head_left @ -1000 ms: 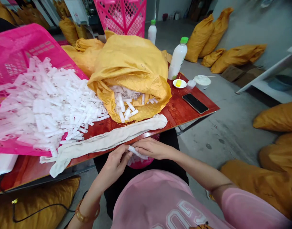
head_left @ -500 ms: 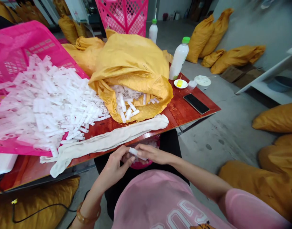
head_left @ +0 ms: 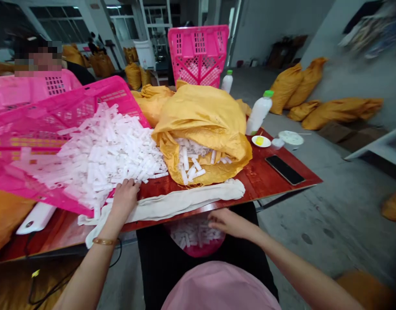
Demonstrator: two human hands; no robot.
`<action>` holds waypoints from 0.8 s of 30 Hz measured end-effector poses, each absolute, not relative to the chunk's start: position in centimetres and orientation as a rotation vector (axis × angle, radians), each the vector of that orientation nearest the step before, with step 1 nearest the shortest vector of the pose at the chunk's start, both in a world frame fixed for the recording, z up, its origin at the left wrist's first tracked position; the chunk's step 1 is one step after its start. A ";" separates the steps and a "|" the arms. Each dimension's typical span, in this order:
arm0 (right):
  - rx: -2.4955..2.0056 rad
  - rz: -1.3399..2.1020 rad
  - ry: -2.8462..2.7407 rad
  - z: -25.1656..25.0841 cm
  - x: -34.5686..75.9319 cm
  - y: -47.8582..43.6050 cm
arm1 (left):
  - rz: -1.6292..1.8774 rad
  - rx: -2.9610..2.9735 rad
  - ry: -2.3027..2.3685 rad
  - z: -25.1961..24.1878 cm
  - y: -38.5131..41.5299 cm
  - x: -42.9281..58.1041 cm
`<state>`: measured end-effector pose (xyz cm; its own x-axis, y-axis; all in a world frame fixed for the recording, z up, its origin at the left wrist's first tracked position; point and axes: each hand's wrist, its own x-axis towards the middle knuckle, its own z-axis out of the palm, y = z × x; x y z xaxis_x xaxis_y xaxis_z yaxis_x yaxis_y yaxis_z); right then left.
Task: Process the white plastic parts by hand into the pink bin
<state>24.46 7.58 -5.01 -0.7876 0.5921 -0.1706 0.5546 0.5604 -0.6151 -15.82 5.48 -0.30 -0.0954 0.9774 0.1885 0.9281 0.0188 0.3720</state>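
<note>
My left hand (head_left: 125, 197) reaches to the near edge of a large heap of short white plastic tubes (head_left: 120, 144). Its fingers are bent slightly apart at the tubes, and the tips are partly hidden. The heap spills from a tipped pink plastic basket (head_left: 65, 114) onto the table. Over my lap, my right hand (head_left: 228, 221) hangs with loosely curled fingers, the thumb apart, and no tube shows in it. Just below and left of it, a pink tub (head_left: 202, 252) holds more white tubes, partly under the table edge. A rolled white cloth (head_left: 185, 200) lies beside my left wrist.
On the red table (head_left: 252, 187) an orange woven sack (head_left: 201, 110) lies open with tubes inside. To its right are a white bottle (head_left: 260, 112), a small dish (head_left: 261, 141) and a phone (head_left: 285, 169). Another person (head_left: 78, 73) is at the far left.
My hands were together over the lap around a white tube. Now they are apart: the left has moved forward and left to the heap, and the tube is out of sight. The view has tilted up.
</note>
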 end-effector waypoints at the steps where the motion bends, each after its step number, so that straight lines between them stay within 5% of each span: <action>1: -0.979 0.970 -2.711 -3.9 24.0 9.2 | 0.613 2.057 2.125 -0.5 5.9 -16.3; 6: -1.167 0.154 -2.704 -1.0 19.4 17.3 | 0.613 2.116 2.012 -1.1 7.2 -16.2; 15: -1.312 0.186 -2.701 -2.6 20.3 19.0 | 0.983 1.766 2.142 0.8 1.8 -10.9; 19: -1.222 0.598 -2.517 -1.0 23.2 15.0 | 1.335 1.385 1.859 2.1 0.3 -6.1; 24: -0.793 1.342 -2.192 0.2 22.3 8.4 | 1.375 1.365 1.690 3.2 -0.2 -0.8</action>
